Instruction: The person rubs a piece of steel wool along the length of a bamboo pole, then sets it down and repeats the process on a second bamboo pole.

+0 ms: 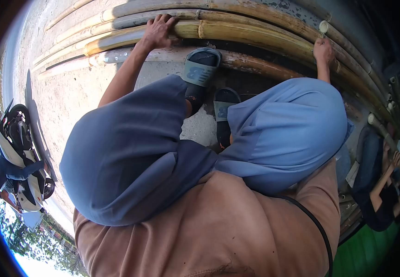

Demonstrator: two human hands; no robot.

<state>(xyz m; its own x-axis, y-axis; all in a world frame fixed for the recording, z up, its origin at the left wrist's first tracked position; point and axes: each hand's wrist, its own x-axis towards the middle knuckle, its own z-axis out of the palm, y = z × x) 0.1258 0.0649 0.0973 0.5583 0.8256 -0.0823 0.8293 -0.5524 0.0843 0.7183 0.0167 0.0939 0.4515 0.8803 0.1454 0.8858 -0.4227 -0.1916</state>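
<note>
1. Several bamboo poles [237, 32], side by side, beyond the sandals [202, 69].
2. Left hand [160, 31]: fingers spread, resting on yellow pole [237, 33].
3. Right hand [323, 51]: fingers bent against yellow pole, farther right; closure around it indiscernible.
4. Reddish-brown pole [255, 63]: nearer the knees than yellow pole.
5. Motorcycle [24, 175]: far left, beside a person [11, 171].

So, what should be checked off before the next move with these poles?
1. Left hand on the poles: ok.
2. Right hand on the poles: ok.
3. Firm grip: cannot tell, the undersides are hidden.
4. Gloves on: not ok, bare hands.
5. Sturdy shoes: not ok, I'd say; those are sandals beside the poles.
6. Others well away: not ok, I'd judge; another person is near the poles on the right.
</note>
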